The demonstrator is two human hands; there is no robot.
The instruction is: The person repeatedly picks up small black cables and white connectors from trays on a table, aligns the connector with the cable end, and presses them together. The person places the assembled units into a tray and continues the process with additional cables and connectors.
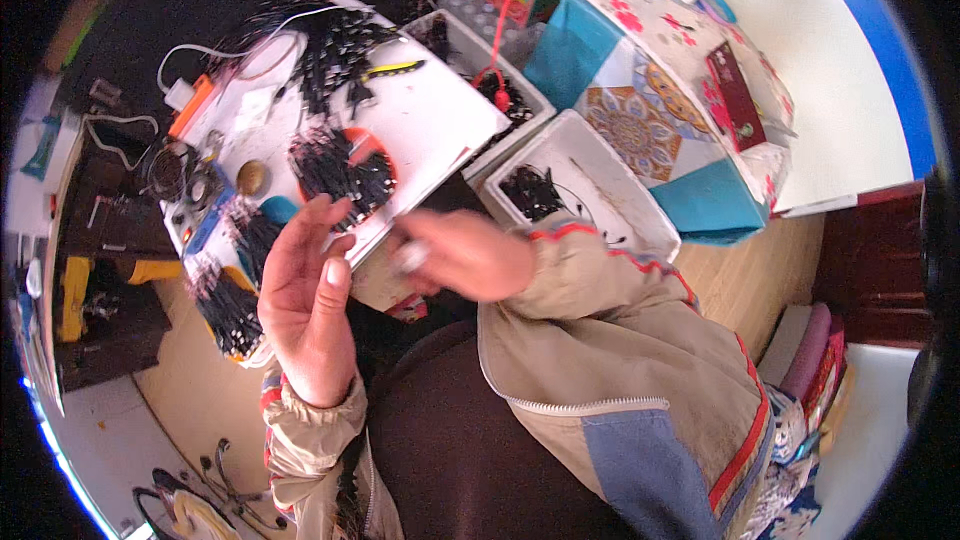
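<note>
My left hand [310, 315] is raised over the near edge of the white table [440, 125], its fingers curled toward the thumb. Whatever may be between those fingertips is too small to make out. To its right, my right hand [465, 255] is smeared by motion, so its fingers and anything in them do not show clearly. Just beyond both hands, a bundle of short black cables [340, 175] with pale tips lies in an orange-red dish [372, 148]. More bundled black cables [228, 315] sit left of my left hand, and a loose heap of black cables [335, 45] covers the table's far side.
Right of the table stand a white foam box [625, 210] with some black cables and another grey-white bin [540, 90]. A yellow-and-black tool [393, 70], an orange power strip [192, 106] and a small round tin [252, 177] lie on the table. A patterned cloth [640, 125] covers another table.
</note>
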